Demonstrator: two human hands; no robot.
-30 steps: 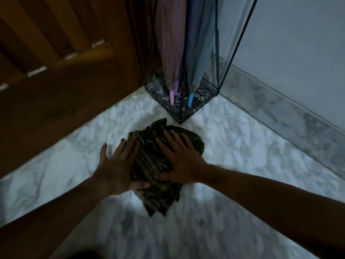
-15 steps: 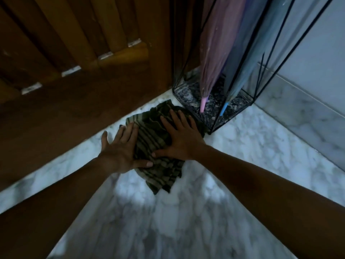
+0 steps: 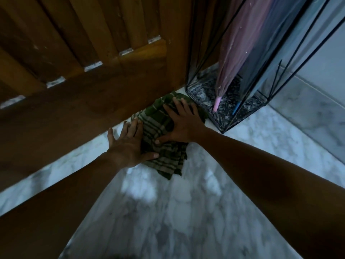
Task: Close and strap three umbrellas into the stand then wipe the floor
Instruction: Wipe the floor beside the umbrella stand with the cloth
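1. Now your left hand [image 3: 128, 146] lies flat, fingers spread, thumb side on the green checked cloth [image 3: 168, 161] and outer fingers on the marble floor [image 3: 186, 212].
2. Your right hand [image 3: 184, 128] presses flat on the cloth, fingers spread.
3. That cloth lies against the wooden door [image 3: 84, 113], just beside the wire stand [image 3: 201, 90], which holds a closed pink umbrella [image 3: 235, 58] and a blue umbrella [image 3: 261, 68].

Dim light, marble floor [image 3: 177, 221], wooden door [image 3: 74, 53], perhaps grey wall [image 3: 328, 62]
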